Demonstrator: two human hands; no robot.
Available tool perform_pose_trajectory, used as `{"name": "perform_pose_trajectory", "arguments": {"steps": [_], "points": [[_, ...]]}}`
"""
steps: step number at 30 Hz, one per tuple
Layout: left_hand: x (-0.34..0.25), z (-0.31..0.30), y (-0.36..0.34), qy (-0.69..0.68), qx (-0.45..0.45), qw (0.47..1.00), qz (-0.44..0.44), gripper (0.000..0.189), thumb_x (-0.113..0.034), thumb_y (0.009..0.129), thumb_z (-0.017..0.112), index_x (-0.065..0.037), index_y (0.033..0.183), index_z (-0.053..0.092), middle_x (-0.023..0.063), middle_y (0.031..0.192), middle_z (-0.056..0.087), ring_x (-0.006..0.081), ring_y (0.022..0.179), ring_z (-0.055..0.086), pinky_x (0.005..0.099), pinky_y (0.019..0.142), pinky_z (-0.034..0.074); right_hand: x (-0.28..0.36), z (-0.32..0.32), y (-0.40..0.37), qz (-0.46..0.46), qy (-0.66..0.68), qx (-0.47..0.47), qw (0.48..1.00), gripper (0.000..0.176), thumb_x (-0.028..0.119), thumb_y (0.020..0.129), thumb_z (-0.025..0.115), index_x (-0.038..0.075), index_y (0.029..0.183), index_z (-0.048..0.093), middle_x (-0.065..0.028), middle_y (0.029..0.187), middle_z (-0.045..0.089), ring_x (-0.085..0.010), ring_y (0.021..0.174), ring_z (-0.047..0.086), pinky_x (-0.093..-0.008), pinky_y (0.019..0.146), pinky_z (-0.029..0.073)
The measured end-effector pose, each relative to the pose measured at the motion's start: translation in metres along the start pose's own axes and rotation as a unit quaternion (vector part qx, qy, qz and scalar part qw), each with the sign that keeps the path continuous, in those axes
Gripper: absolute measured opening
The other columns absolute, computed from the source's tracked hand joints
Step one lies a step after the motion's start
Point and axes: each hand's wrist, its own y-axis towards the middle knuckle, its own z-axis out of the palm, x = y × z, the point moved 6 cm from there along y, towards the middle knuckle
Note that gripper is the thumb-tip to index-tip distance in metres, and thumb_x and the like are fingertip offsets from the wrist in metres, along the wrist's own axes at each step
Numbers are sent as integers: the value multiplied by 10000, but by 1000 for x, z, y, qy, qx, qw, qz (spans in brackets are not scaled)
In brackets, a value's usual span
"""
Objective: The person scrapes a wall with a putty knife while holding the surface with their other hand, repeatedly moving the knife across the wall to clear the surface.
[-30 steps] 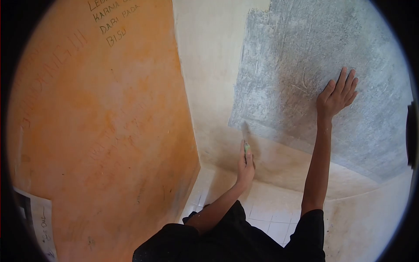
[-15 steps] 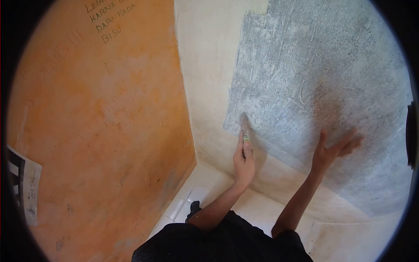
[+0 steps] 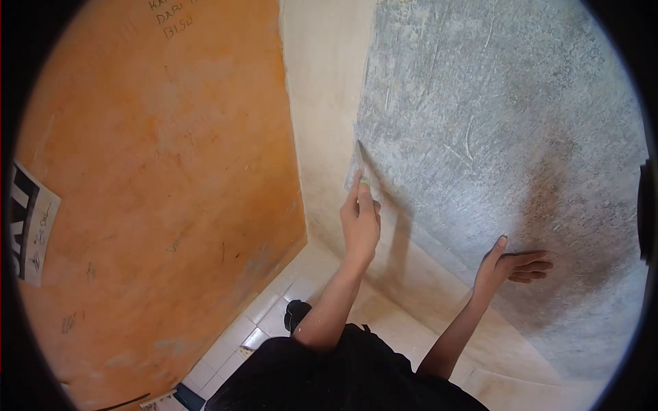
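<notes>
My left hand [image 3: 360, 222] is wrapped around the handle of a scraper [image 3: 361, 161], a flat thin blade with a bit of green at the grip. Its blade meets the left border of the rough grey patch [image 3: 439, 103], where the grey gives way to the cream wall surface [image 3: 322, 116]. Further right, my right hand [image 3: 510, 266] has its thumb up and fingers stretched out at the lower part of the grey patch, holding nothing.
An orange wall [image 3: 178, 192] with handwriting meets the cream wall at a corner on the left. A black-and-white poster [image 3: 41, 226] hangs on it. White floor tiles [image 3: 236, 332] lie below, and a dark shoe [image 3: 296, 313] shows beside my left forearm.
The scraper has shifted left to the grey patch's edge, and its blade appears more side-on. My right hand has come lower on the wall, and the view has tilted slightly downward.
</notes>
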Motion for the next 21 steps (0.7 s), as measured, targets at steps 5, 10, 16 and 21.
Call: {"name": "perform_pose_trajectory", "arguments": {"steps": [5,10,16,21], "points": [[12,4,-14,32,45,998,-5,523,-384,1023,441,-117,1470,390,-30,720,466,36,498,370,193,397,265,-3,4,2,-12,-15,-10,1000,1072,750,877,349,47,1498,-171,-336,1497,-262,-560,1360,-245,-728,1027,-93],[-8,7,-29,-25,27,995,-94,485,-368,1017,458,-129,1439,447,-31,745,448,31,532,345,180,424,258,-3,6,3,-26,-9,-30,999,1046,748,886,328,60,1505,-159,-335,1508,-237,-568,1368,-216,-737,1027,-69],[-11,8,-41,8,59,990,-125,477,-348,1025,428,-130,1449,432,-14,741,443,43,540,338,196,420,247,-4,4,0,-23,-10,-21,999,1054,744,889,323,29,1495,-160,-366,1486,-248,-594,1349,-225,-737,1014,-91],[-8,15,-43,14,76,989,-127,474,-338,1032,401,-122,1455,419,-15,722,445,48,514,327,199,412,243,-8,5,1,-21,-14,-1,1000,1035,723,900,330,39,1495,-169,-369,1483,-253,-594,1348,-227,-736,1011,-101]]}}
